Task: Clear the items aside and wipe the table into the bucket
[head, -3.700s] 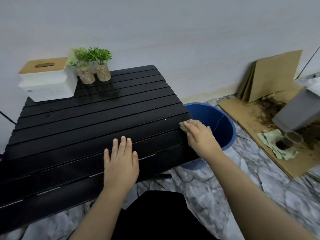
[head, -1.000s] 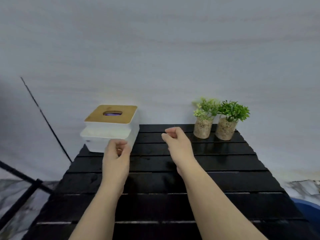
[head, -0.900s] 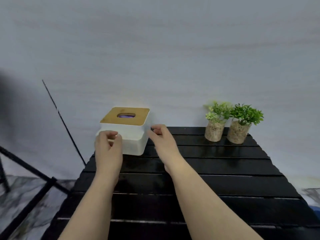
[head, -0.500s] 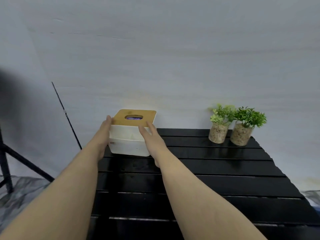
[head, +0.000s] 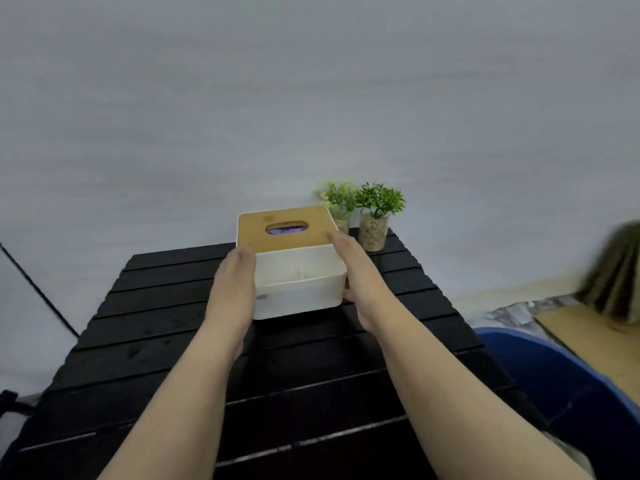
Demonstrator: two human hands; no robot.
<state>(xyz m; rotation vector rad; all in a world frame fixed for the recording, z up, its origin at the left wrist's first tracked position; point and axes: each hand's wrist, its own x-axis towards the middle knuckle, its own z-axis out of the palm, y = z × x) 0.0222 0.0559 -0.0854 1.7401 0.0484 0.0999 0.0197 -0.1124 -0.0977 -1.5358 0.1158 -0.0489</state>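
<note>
A white tissue box (head: 298, 285) with a wooden lid is held between both hands over the middle of the black slatted table (head: 166, 341). My left hand (head: 232, 289) grips its left side and my right hand (head: 360, 275) grips its right side. Whether the box touches the slats I cannot tell. Two small potted plants (head: 372, 216) stand at the table's far right corner, just behind the box. The blue bucket (head: 561, 372) sits on the floor at the table's right. The cloth is not in view.
A grey wall runs behind the table. Cardboard sheets (head: 595, 341) lie on the floor and lean at the far right. A black rod (head: 38, 289) slants at the left edge.
Both hands reached the tissue box at the table's far left corner, took hold of its sides and brought it toward the table's middle, in front of the plants. The wiping cloth is gone from my right hand.
</note>
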